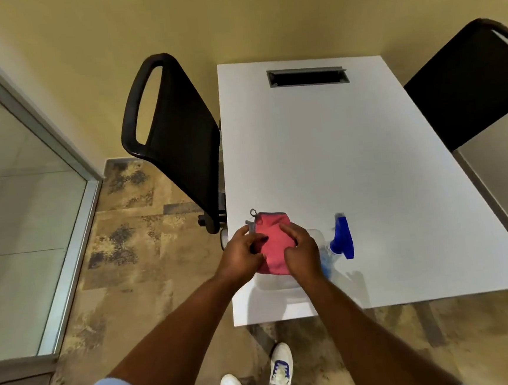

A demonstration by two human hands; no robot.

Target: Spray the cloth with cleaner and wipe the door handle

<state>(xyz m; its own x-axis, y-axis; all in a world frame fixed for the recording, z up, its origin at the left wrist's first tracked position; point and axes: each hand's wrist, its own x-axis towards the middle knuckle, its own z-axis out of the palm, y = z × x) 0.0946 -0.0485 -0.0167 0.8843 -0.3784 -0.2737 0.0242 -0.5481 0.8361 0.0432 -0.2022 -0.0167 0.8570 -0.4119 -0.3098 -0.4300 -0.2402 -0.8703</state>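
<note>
Head view: both hands (241, 255) clutch pink cloth (271, 246) above clear tub (277, 284).

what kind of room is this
Probably an office or small meeting room: a white table with a cable slot, black office chairs on either side, and a glass partition at left.

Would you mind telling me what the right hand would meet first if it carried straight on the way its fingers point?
The right hand already rests on the pink cloth, fingers pointing up-left. Going on, it would probably slide over the cloth toward the left hand; their heights are unclear.
</note>
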